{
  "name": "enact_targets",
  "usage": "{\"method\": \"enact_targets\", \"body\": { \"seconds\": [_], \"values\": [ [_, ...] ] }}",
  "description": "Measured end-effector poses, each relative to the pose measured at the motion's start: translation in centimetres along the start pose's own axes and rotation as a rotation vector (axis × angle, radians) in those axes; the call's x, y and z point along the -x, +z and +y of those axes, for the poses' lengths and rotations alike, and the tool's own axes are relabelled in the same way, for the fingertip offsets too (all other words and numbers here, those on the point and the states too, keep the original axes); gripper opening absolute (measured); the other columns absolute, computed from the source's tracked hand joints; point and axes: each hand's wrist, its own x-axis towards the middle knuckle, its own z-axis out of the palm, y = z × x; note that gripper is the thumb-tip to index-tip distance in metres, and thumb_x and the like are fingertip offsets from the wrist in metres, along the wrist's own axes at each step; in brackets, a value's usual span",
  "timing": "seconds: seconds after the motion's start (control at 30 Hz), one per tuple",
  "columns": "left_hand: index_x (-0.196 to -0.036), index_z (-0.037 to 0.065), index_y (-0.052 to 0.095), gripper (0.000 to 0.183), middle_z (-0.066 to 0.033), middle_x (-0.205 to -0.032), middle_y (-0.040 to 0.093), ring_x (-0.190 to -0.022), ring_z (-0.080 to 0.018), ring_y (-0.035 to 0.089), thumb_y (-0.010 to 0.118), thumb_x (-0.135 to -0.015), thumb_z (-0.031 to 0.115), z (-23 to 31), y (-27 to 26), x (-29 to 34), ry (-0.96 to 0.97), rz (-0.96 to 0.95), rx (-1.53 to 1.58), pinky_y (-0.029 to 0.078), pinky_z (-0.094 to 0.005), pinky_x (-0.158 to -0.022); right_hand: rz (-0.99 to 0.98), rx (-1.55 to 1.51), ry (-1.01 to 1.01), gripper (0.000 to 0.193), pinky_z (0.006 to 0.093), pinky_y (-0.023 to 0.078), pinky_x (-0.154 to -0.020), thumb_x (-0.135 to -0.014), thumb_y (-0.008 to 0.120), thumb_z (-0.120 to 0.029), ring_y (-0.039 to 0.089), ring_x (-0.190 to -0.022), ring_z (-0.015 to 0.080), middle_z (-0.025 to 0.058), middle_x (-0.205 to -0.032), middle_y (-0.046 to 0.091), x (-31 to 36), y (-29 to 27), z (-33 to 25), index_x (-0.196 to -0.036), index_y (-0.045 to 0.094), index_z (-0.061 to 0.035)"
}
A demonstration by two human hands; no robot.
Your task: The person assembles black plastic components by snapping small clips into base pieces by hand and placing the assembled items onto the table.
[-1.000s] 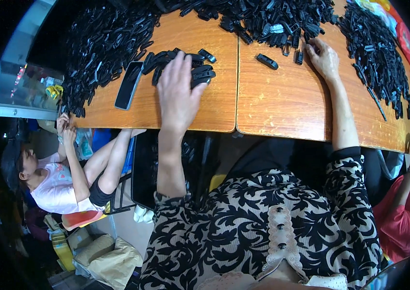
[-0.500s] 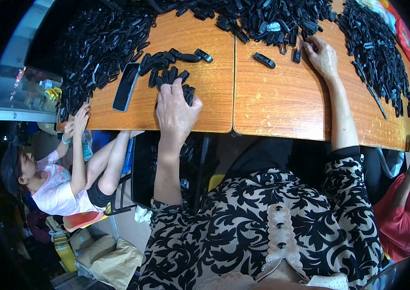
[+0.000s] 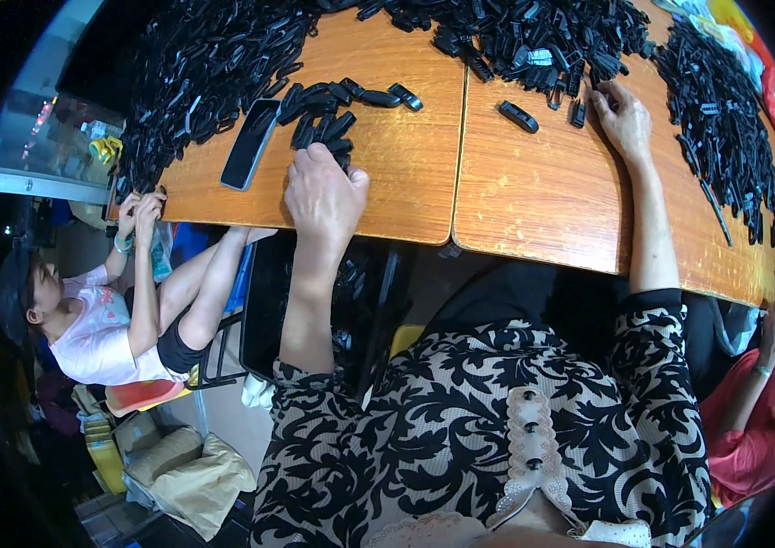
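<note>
We find black pieces (image 3: 340,125) on the table (image 3: 406,192) beside the curled left hand (image 3: 325,194); the right hand (image 3: 623,123) borders a heap (image 3: 547,36). We cannot tell either grip. We judge the pieces light, stiff, slick, best pinched mid-side.

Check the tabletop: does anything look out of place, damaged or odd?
The phone looks out of place: it lies aslant beside the small black parts, yet is plainly not one of them. The wooden tabletop also looks scuffed pale in places.

The left hand (image 3: 325,190) hides its own fingertips. The view's top edge crops the middle heap of black parts (image 3: 579,35).
</note>
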Motion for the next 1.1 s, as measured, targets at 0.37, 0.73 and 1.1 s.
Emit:
{"method": "enact_targets", "body": {
  "seconds": [0.37, 0.73, 1.1],
  "values": [
    [-0.11, -0.006, 0.055, 0.033, -0.0251, -0.095, 0.066, -0.087, -0.0399, 0.066, 0.064, -0.084, 0.012, -3.0, 2.2, -0.3, -0.116, 0.289, 0.511, 0.053, -0.0469, -0.075, -0.004, 0.024, -0.009, 0.031, 0.0418, 0.052, -0.08, -0.09, 0.062, -0.037, 0.068, -0.092, 0.0326, 0.0129, -0.101, 0.072, -0.1, 0.1, 0.3, -0.108, 0.07, -0.0134],
    [-0.107, 0.003, 0.054, 0.02, -0.0056, -0.078, 0.056, -0.056, -0.0112, 0.053, 0.056, -0.094, 0.017, 0.2, 1.0, 0.0, -0.436, 0.021, 2.019, 0.038, -0.021, -0.045, -0.009, 0.013, 0.005, 0.031, 0.0411, 0.052, -0.08, -0.09, 0.062, -0.037, 0.069, -0.094, 0.0322, 0.0127, -0.101, 0.072, 0.1, -0.1, 0.1, -0.109, 0.07, -0.0145],
    [-0.107, 0.006, 0.051, 0.021, -0.0084, -0.082, 0.059, -0.054, -0.0091, 0.048, 0.055, -0.094, 0.021, 2.7, 0.1, 0.3, -0.309, -0.329, 2.263, 0.036, -0.02, -0.043, 0.005, 0.015, -0.009, 0.032, 0.0412, 0.053, -0.08, -0.09, 0.062, -0.038, 0.069, -0.092, 0.0311, 0.0126, -0.099, 0.072, 0.1, -0.3, -0.3, -0.108, 0.07, -0.0127]
  ]
}}
